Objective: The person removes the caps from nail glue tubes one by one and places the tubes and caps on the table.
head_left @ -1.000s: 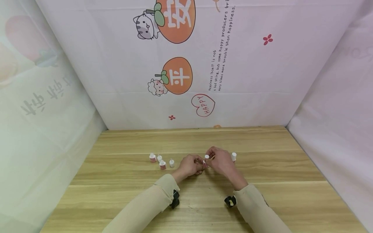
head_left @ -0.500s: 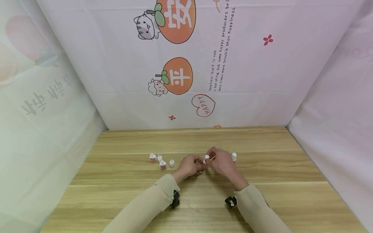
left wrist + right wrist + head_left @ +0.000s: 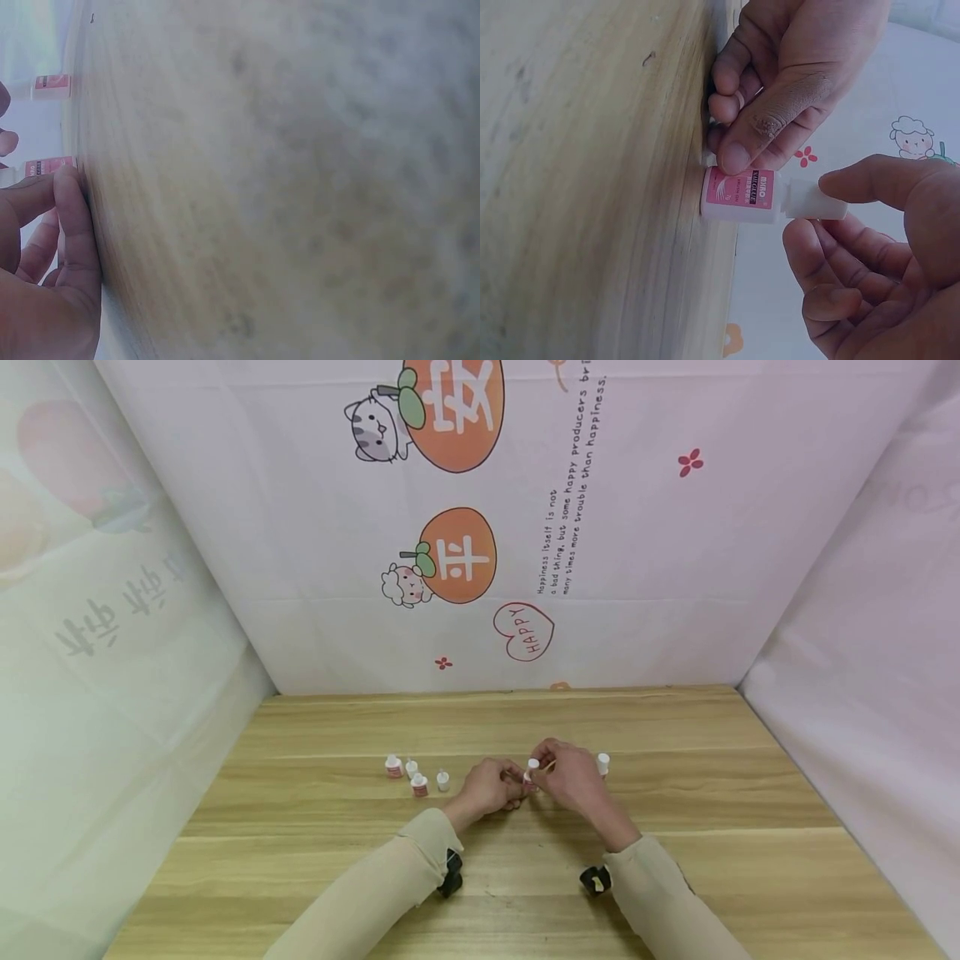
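Just right of the table's middle, a small nail glue bottle (image 3: pixel 739 196) with a pink label stands upright on the wood. My left hand (image 3: pixel 487 787) grips its body low down between thumb and fingers. The white cap (image 3: pixel 814 201) sits at the bottle's neck, and my right hand (image 3: pixel 573 777) pinches it between thumb and index finger. The right wrist view shows both hands at the bottle. Whether the cap is fully seated on the neck, I cannot tell.
Another white-capped bottle (image 3: pixel 603 763) stands right of my right hand. To the left are an uncapped bottle (image 3: pixel 393 768), a second bottle (image 3: pixel 419 787), and two loose white caps (image 3: pixel 442 782) with thin stems upward. A printed cloth (image 3: pixel 637 610) hangs behind the table (image 3: pixel 315 860).
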{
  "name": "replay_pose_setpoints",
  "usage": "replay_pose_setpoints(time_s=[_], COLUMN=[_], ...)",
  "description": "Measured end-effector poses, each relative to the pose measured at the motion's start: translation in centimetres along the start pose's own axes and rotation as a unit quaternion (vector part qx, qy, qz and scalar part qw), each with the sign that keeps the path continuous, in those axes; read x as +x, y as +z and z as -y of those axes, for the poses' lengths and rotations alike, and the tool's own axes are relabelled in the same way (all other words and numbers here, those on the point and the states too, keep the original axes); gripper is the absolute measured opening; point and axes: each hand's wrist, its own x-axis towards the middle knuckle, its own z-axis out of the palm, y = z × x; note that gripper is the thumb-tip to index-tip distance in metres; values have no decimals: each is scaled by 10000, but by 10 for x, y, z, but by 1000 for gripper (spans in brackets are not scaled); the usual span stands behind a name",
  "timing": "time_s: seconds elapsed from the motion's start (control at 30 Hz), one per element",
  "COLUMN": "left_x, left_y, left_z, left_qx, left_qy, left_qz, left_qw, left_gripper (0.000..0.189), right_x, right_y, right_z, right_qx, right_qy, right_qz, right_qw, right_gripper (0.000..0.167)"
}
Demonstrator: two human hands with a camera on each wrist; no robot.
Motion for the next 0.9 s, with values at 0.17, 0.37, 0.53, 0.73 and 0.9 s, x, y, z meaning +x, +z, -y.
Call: replay_pose_setpoints(time_s=[0.17, 0.37, 0.53, 0.73, 0.9], left_x=[1, 1, 2, 1, 1], left_y=[0, 0, 0, 1, 1], left_z=[0, -1, 0, 0, 0], left_qx=[22, -31, -74, -38, -30], left_qy=[7, -45, -55, 1, -3], left_qz=[-12, -22, -21, -7, 9], left_qw=[10000, 10000, 10000, 10000, 10000], left_gripper=[8, 9, 10, 10, 9], right_x=[1, 0, 1, 0, -1], right_y=[-1, -3, -3, -2, -2], right_z=[1, 2, 2, 1, 0], right_qx=[36, 23, 41, -43, -40], right_qy=[28, -107, -121, -16, -61], right_qz=[-52, -100, -54, 6, 30], right_qw=[10000, 9999, 9999, 10000, 10000], right_gripper=[16, 14, 16, 15, 14])
